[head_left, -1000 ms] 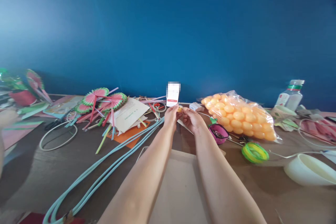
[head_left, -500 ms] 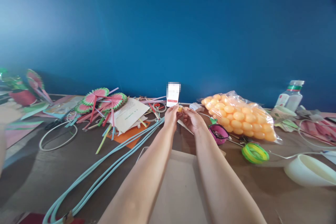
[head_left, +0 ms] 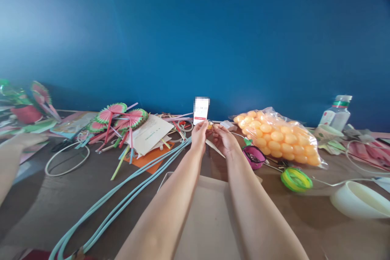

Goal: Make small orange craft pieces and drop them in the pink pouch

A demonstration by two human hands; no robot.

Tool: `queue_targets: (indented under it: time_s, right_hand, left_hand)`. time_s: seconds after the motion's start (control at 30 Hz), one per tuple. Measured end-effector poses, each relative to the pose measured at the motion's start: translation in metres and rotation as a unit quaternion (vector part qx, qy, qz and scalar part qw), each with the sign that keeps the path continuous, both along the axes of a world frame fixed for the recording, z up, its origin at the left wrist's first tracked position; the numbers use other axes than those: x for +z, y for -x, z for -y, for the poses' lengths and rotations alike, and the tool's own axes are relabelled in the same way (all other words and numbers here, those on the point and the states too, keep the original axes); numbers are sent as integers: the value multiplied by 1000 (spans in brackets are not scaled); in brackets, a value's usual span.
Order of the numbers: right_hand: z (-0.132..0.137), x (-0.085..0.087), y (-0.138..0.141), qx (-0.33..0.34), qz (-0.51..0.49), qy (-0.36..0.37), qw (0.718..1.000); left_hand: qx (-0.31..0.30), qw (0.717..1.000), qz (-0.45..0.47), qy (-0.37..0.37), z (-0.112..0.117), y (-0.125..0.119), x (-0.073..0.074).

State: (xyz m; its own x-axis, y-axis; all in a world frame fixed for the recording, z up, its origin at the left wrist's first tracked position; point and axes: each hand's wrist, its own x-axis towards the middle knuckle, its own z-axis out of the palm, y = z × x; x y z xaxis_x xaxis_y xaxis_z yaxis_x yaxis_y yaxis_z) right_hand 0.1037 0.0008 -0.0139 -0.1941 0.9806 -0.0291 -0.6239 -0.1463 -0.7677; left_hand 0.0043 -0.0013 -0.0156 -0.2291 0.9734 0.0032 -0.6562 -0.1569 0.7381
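Observation:
Both my arms reach forward over a tray point(head_left: 210, 211). My left hand point(head_left: 199, 136) is closed in a pinch around a small shiny gold-coloured piece point(head_left: 210, 125), too small to name exactly. My right hand point(head_left: 224, 138) is close beside it, its thumb and fingers pinched together near the piece. Whatever those right fingers may hold is too small to make out. Just beyond my left hand stands a lit phone point(head_left: 201, 110), its screen partly blurred. To the right of my right hand sits a small purple container point(head_left: 254, 157) with dark small bits in it.
A clear bag of orange balls point(head_left: 280, 136) lies at right, near a green tape roll point(head_left: 296, 179), a white bowl point(head_left: 359, 200) and a bottle point(head_left: 336, 111). Left are watermelon-patterned paper fans point(head_left: 112, 112), papers point(head_left: 152, 132) and pale blue tubes point(head_left: 122, 199). Another person's hand point(head_left: 32, 141) reaches in.
My two hands stay almost in place, the right fingertips slightly farther from the gold piece. At far left, the other person's hand and forearm have moved right, farther into view.

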Motion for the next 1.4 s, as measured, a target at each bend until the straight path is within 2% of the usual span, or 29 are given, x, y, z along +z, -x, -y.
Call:
queue_targets:
  time_s: [0.37,0.77,1.4]
  right_hand:
    - [3,6,3,-11,-18,-31,999]
    - [4,5,2,-5,8,-53,999]
    - [7,8,3,-6,15,-47,999]
  left_hand:
    - [0,999,6,-51,3,-1,3]
    - [4,999,15,-38,4,-2,4]
    - [12,999,17,-48,4,-2,4]
